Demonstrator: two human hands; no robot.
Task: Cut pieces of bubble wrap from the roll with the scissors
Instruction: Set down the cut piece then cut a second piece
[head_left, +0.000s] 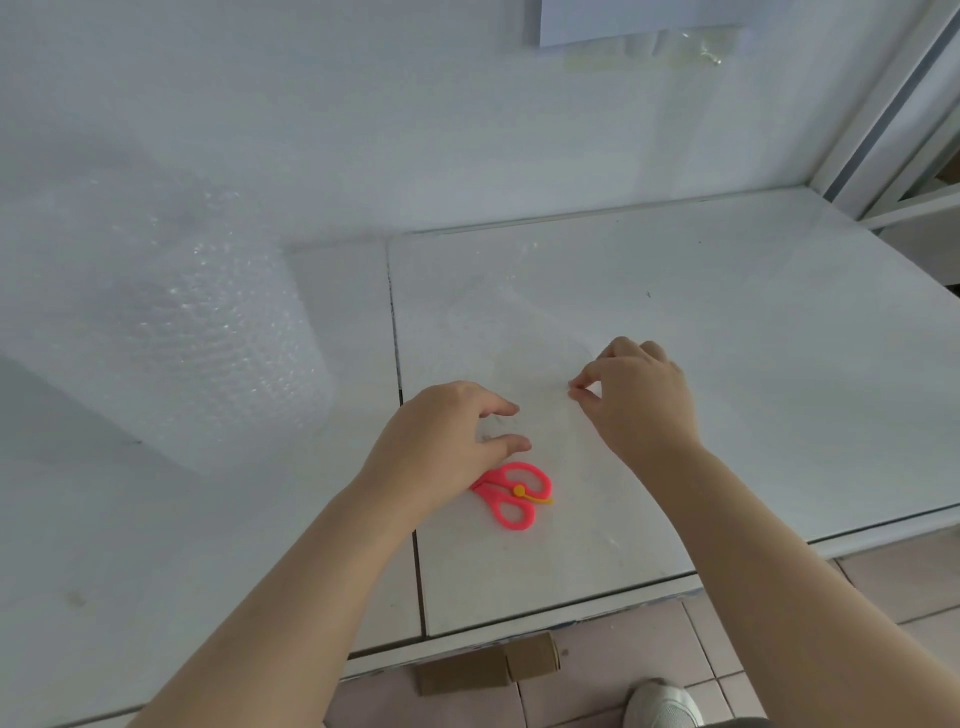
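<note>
Presently, a white table (753, 364) is seen from above, with the bubble wrap roll (171, 312) stood at its left side, close against the wall and well apart from both hands. A cut piece of bubble wrap (519, 332), thin and hard to make out against the white surface, is spread flat on the right-hand panel of the table, just beyond the dark seam between the two panels. The right hand (639, 400) is curled over this piece, and a fold of it is pinched between the tips of thumb and forefinger (577, 388). The left hand (441, 441) is laid on the near edge of the same piece with its fingers loosely stretched and spread toward the right; nothing is seen to be gripped by it. The scissors (514, 493), with pink handles and a small yellow catch, are left lying flat on the table just beneath the left hand; their handles are in plain sight, while the blades are hidden under the wrist. Below the table's front edge, a flattened cardboard box (483, 667) and a white shoe (662, 706) are seen on the pink floor tiles (883, 587).
</note>
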